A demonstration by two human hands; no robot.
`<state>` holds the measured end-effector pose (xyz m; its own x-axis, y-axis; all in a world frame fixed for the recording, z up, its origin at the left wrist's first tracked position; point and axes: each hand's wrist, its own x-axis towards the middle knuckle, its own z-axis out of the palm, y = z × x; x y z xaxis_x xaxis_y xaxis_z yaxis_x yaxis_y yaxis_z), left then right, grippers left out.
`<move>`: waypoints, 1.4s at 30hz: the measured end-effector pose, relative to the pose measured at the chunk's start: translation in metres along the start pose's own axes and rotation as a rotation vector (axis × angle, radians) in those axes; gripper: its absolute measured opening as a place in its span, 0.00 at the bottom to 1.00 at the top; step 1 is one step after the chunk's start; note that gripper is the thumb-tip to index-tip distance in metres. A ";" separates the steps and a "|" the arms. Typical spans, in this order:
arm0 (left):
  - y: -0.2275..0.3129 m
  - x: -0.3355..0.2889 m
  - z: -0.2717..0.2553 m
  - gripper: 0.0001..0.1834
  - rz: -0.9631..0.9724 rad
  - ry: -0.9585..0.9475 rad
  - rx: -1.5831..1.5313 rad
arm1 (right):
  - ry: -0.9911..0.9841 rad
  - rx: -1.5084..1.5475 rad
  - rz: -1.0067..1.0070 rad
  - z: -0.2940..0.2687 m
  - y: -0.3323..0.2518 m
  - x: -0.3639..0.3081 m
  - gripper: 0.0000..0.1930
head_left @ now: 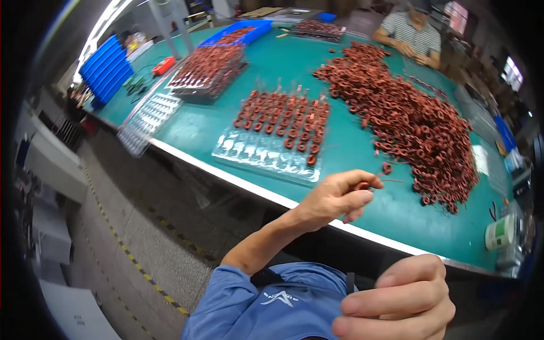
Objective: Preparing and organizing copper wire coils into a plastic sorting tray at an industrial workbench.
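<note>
My left hand (pixel 340 199) is closed in a pinch over the table's front edge, on a small reddish-brown ring coil (pixel 363 186) mostly hidden by the fingers. A thin red wire lead (pixel 392 181) sticks out to the right of the fingertips. Just beyond them a single coil (pixel 387 168) lies on the table. My right hand (pixel 402 300) is large and close at the lower right, its fingers curled; whatever they hold is hidden. Left of my left hand sits a clear plastic tray (pixel 266 156), its far rows filled with coils and its near pockets bare.
A big heap of coils (pixel 402 113) covers the green table's (pixel 272 56) right side. Stacked filled trays (pixel 209 71), a blank tray (pixel 150 116), blue bins (pixel 106 69) and a red box (pixel 164 66) stand left. A white tub (pixel 500 233) is right. Another person (pixel 412 33) works opposite.
</note>
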<state>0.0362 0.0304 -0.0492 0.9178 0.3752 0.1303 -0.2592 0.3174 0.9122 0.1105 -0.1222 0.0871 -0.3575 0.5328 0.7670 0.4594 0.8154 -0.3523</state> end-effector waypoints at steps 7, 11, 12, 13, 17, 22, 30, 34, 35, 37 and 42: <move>0.003 0.003 -0.002 0.21 -0.012 0.035 -0.175 | 0.146 -0.651 0.136 -0.001 0.050 -0.037 0.22; -0.001 0.000 -0.014 0.23 -0.086 -0.124 -0.380 | 0.163 -0.423 0.340 -0.013 0.108 -0.056 0.24; -0.001 -0.002 -0.017 0.23 -0.125 -0.175 -0.430 | 0.140 -0.356 0.395 -0.010 0.115 -0.063 0.20; 0.004 -0.006 -0.011 0.27 -0.156 -0.042 -0.377 | 0.111 -0.275 0.432 -0.007 0.122 -0.067 0.16; -0.010 0.001 -0.007 0.22 -0.098 -0.020 -0.109 | 0.248 -0.293 0.543 0.004 0.120 -0.076 0.05; -0.025 0.009 0.005 0.14 0.331 0.120 0.482 | 0.548 0.070 0.776 0.016 0.141 -0.114 0.12; -0.020 0.010 0.005 0.09 0.386 0.068 0.460 | 0.488 0.205 0.805 0.013 0.151 -0.116 0.11; -0.025 0.010 0.012 0.19 0.729 0.046 0.805 | 0.460 0.198 0.718 0.011 0.140 -0.119 0.09; -0.027 0.006 0.013 0.20 0.703 0.019 0.809 | 0.453 0.201 0.708 0.009 0.133 -0.116 0.09; -0.024 0.000 0.019 0.21 0.715 0.022 0.843 | 0.443 0.077 0.630 0.010 0.130 -0.117 0.08; -0.040 0.018 0.023 0.19 0.781 0.180 0.930 | 0.350 -0.787 0.375 0.002 0.106 -0.120 0.07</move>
<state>0.0700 0.0042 -0.0744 0.5385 0.3242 0.7777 -0.3402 -0.7607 0.5527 0.2003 -0.0992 -0.0436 0.1318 0.5269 0.8396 0.9585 0.1484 -0.2436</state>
